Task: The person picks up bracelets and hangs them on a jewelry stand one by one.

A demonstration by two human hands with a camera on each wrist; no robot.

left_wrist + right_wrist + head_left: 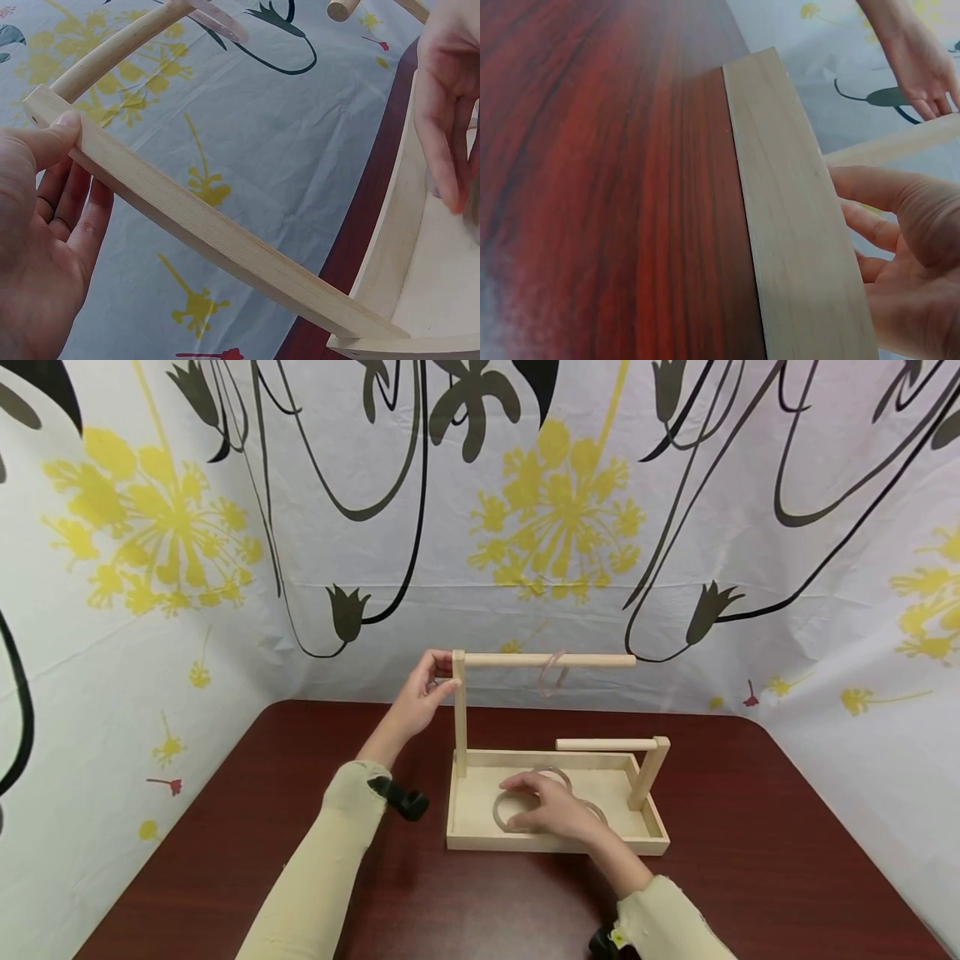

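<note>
My left hand [420, 697] grips the top of a tall wooden post [461, 718], thumb on the near face and fingers behind. From that post runs a wooden rod [510, 660], with a pinkish translucent ring [552, 677] hanging on it. Over the wooden tray [555, 843] reaches my right hand [558, 810], its thumb and fingers spread around a ring [495, 814] on the left of the floor. Other rings [557, 770] lie beyond and beside this hand, partly hidden by it. In the right wrist view, the tray wall [795, 202] stands before my loosely bent fingers [866, 187].
A shorter post [649, 772] at the tray's right end carries a lower rod [603, 744] pointing left. The tray rests on a dark red-brown table [480, 902]. Behind hangs a white patterned cloth [450, 552] with yellow flowers.
</note>
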